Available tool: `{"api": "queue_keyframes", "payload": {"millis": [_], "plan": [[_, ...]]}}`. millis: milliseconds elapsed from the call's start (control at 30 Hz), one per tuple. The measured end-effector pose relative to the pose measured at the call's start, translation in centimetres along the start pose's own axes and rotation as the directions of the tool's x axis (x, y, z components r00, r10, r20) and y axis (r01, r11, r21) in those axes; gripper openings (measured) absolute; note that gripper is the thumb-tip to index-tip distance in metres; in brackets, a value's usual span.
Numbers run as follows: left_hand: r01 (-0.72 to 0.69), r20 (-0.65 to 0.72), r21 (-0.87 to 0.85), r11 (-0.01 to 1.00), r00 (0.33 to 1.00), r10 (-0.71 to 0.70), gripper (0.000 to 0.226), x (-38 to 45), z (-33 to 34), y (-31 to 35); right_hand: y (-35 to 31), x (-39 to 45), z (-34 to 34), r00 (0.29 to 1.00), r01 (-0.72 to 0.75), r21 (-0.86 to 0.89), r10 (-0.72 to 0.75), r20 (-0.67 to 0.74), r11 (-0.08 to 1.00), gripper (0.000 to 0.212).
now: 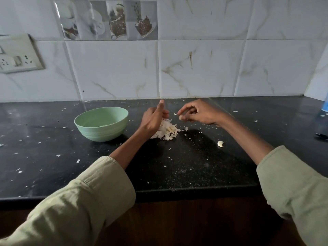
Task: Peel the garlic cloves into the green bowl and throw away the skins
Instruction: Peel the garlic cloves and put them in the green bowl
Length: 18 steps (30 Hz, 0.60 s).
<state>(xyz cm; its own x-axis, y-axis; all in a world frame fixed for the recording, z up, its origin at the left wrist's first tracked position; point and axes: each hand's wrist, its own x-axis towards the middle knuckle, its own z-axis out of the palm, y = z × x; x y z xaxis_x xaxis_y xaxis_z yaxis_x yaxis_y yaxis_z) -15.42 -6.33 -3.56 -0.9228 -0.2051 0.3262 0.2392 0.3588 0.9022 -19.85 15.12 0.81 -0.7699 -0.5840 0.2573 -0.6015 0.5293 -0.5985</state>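
One unpeeled clove (220, 143) waits right of your hands; your right hand (198, 113) pinches a clove (181, 118), left hand (154, 118) loosely curled, empty — skins (167, 130) heaped beneath, unbinned.

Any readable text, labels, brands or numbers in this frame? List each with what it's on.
None readable.
Decorative tile: pictures of cups and coffee beans only, no lettering visible.
Switch and socket plate: no markings legible.
Blue object at the right edge: mostly cut off, any label unreadable.
Green bowl: plain.

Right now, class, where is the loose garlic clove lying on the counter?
In the head view, the garlic clove lies alone on the black counter, right of the skin pile, below the right hand.
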Motion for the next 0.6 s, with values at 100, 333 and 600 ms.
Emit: {"api": "queue_keyframes", "payload": {"millis": [100, 333, 600], "plan": [[0.007, -0.008, -0.044, 0.999, 1.0, -0.008, 0.071, 0.3, 0.0, 0.0, 0.0, 0.5, 0.2, 1.0, 0.004, -0.073, -0.005, -0.015, 0.997, 0.02], [0.028, -0.017, -0.085, 0.996, 0.999, -0.029, 0.073, 0.5, 0.2, -0.3, -2.5, 3.1, 0.3, 0.996, 0.076, -0.465, -0.043, 0.081, 0.882, 0.007], [0.022, -0.02, -0.042, 0.999, 1.0, -0.022, 0.064, 1.0, 0.3, -0.7, -3.4, 2.5, -0.7, 0.915, 0.143, -0.514, -0.311, -0.257, 0.846, 0.013]]}}
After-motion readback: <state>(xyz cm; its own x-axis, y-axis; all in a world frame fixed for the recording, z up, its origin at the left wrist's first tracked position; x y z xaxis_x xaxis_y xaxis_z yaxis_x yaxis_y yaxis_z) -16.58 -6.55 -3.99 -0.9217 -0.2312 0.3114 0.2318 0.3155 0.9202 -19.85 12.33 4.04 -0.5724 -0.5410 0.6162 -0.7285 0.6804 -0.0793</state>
